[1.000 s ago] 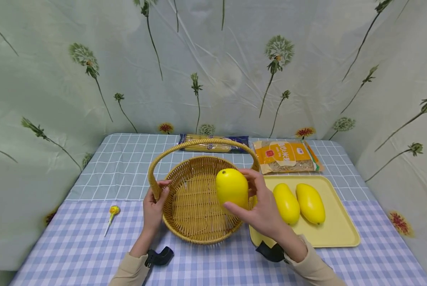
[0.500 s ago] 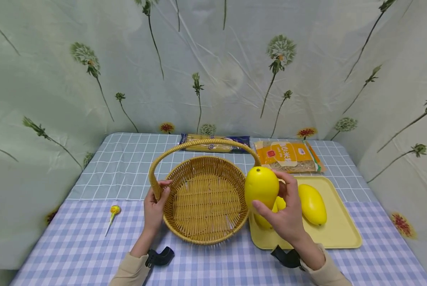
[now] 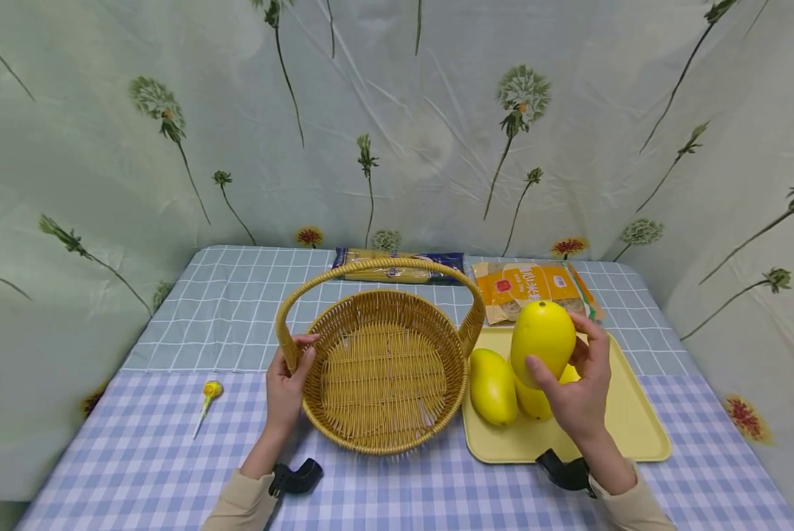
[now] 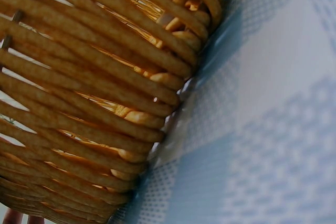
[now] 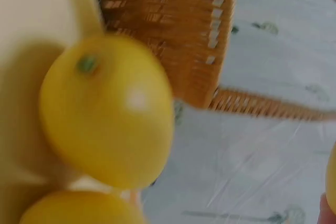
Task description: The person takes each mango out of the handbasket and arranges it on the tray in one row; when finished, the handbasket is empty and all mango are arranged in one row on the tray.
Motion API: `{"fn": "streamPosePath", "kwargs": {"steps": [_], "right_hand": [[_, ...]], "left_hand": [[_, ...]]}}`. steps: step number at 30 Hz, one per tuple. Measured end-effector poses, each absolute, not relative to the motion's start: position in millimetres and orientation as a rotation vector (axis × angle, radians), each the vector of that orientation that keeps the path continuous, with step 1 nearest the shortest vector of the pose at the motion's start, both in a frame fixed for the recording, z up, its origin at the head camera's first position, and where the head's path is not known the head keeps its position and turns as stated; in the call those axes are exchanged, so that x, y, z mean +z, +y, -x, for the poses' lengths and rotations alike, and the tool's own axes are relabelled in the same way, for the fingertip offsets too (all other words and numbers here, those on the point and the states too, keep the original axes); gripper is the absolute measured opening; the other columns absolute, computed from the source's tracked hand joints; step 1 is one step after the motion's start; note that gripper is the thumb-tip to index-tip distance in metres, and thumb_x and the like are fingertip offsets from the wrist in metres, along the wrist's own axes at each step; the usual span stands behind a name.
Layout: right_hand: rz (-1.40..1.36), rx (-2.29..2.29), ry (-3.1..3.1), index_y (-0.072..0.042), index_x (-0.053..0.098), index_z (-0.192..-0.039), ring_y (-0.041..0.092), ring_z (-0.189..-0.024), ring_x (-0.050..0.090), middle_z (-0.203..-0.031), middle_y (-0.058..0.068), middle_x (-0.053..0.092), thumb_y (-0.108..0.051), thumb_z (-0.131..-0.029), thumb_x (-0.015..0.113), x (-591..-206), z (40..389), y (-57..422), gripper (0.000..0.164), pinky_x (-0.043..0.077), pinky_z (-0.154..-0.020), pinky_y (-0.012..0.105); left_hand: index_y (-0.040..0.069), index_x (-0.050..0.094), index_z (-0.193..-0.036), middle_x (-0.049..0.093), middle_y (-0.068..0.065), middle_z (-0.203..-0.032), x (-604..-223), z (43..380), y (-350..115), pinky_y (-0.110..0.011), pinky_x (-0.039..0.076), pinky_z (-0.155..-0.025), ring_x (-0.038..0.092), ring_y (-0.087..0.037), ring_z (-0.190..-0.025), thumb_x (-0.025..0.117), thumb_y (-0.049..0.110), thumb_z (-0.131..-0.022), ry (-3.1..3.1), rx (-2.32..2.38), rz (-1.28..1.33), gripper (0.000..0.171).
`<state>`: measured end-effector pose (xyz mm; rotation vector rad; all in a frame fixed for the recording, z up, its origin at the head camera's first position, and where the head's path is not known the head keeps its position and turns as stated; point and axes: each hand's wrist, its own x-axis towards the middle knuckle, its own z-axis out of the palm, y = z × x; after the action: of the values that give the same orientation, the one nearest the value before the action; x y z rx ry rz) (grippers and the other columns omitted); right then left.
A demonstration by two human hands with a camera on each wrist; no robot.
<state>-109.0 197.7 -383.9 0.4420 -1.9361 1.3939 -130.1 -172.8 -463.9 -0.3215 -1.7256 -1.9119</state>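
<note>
My left hand (image 3: 285,387) grips a round wicker basket (image 3: 384,442) at the left foot of its tall handle (image 3: 377,263), thumb toward the inside. The basket's woven side fills much of the left wrist view, with fingertips (image 4: 21,217) in its lower corner. Over the yellow tray (image 3: 636,442), my right hand (image 3: 579,394) holds a yellow mango (image 3: 543,341) between thumb and fingers, stem end up. A second mango (image 3: 492,387) lies on the tray's left side. A third mango (image 3: 535,404) lies beside it, partly hidden behind the held one.
A lollipop (image 3: 209,398) lies on the checked cloth at left. Behind the basket is a pack of spaghetti (image 3: 390,274). An orange bag of noodles (image 3: 503,291) lies behind the tray. A flower-printed curtain (image 3: 423,147) closes off the back.
My right hand has carried the mango rightward, from over the basket to over the tray. My left hand and the basket have stayed in place.
</note>
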Motion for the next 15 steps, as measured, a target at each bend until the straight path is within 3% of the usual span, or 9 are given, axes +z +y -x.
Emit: {"fn": "streamPosePath", "kwargs": {"steps": [8, 15], "right_hand": [[-0.172, 1.334, -2.026, -0.002, 0.039, -0.135, 0.006, -0.092, 0.055, -0.12, -0.009, 0.044, 0.004, -0.075, 0.068, -393.7, 114.4, 230.9, 0.067, 0.043, -0.074, 0.014], [0.045, 1.204, -2.08, -0.002, 0.043, -0.135, 0.001, -0.083, 0.052, -0.114, -0.016, 0.045, -0.002, -0.075, 0.073, -403.2, 123.6, 266.0, 0.067, 0.041, -0.065, 0.01]], "left_hand": [[-0.012, 0.057, -0.109, 0.065, -0.012, -0.107, -463.9, 129.6, -172.6, -0.025, 0.038, -0.094, 0.053, -0.022, -0.109, 0.051, -0.009, -0.093, -1.719, -1.911, 0.326, 0.018], [-0.013, 0.056, -0.11, 0.064, -0.015, -0.108, -462.9, 129.9, -172.3, -0.025, 0.038, -0.094, 0.052, -0.026, -0.11, 0.051, -0.01, -0.092, -1.715, -1.91, 0.338, 0.019]]}}
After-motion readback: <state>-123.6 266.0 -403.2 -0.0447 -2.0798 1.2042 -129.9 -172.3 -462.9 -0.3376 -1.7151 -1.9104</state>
